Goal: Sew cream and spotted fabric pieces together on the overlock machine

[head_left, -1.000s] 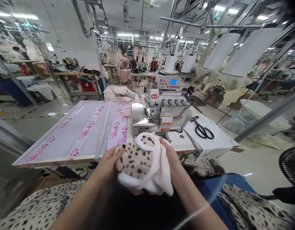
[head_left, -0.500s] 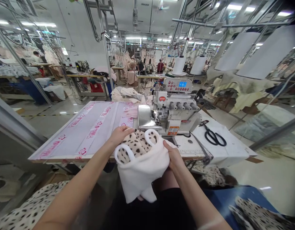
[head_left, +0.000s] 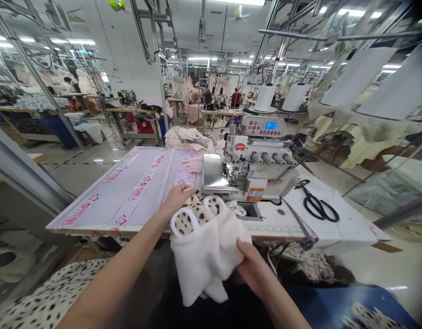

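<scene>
A white plush fabric piece [head_left: 206, 256] with two round, white-edged ears, spotted inside, hangs between my hands in front of the table. Spotted fabric shows behind the ears. My left hand [head_left: 179, 197] pinches the spotted upper edge, close to the sewing machine's shiny metal cover [head_left: 214, 171]. At the lower right side, my right hand [head_left: 252, 265] grips the white fabric, thumb on the front and fingers hidden behind. The white overlock sewing machine [head_left: 255, 160] stands just beyond the piece, its blue display lit.
Black scissors [head_left: 319, 205] lie on white cloth right of the machine. Purple sheeting with pink print [head_left: 129, 187] covers the table's left. Pale fabric [head_left: 187, 137] is heaped behind. Spotted cloth [head_left: 56, 292] lies low at left. Large thread cones [head_left: 360, 75] stand at upper right.
My right hand has moved down along the side of the white fabric, which now hangs lower and folds more. My left hand keeps its pinch. The view has shifted slightly.
</scene>
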A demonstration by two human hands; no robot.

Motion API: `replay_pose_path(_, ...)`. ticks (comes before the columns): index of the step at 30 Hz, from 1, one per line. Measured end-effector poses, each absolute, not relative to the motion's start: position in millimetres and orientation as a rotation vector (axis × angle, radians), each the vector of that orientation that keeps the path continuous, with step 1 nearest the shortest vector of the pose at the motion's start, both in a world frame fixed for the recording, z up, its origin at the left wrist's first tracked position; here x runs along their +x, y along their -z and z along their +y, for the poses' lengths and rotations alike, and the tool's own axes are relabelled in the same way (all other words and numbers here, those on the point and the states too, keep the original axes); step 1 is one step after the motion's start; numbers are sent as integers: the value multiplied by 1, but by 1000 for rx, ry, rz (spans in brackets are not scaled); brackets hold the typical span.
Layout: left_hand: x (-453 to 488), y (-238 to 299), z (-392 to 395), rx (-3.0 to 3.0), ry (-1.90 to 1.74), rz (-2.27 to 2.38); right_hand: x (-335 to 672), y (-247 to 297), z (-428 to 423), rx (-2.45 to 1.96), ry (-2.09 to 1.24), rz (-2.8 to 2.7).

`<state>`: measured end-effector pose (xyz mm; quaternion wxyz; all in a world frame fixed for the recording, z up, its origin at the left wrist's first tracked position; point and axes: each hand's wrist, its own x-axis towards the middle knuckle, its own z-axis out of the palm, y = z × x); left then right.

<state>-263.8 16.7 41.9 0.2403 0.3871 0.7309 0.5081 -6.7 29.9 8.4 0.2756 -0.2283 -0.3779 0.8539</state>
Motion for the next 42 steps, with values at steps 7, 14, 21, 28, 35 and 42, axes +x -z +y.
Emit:
replay_pose_path(7, -246, -49, 2, 1217, -1473, 2167, -32, -10, 5, -669, -2300, -1032)
replay_pose_path(14, -219, -55, -57, 1456, -1246, 2204, -43, -10, 9, -660, -2302, -884)
replay_pose_path(21, -228, -40, -71, 1377, -1110, 2108, -58, -14, 0, -561, -2311, -1068)
replay_pose_path(28, -222, -42, -83, 1290, -1118, 1950, -62, -14, 2, -702, -2195, -1090)
replay_pose_path(35, -193, -45, -72, 1485, -1119, 1881, -66, -6, -10, -655, -2138, -1125)
replay_pose_path(42, -213, -34, -76, 1072, -1495, 1792, -46, 0, 1, -772, -2243, -740)
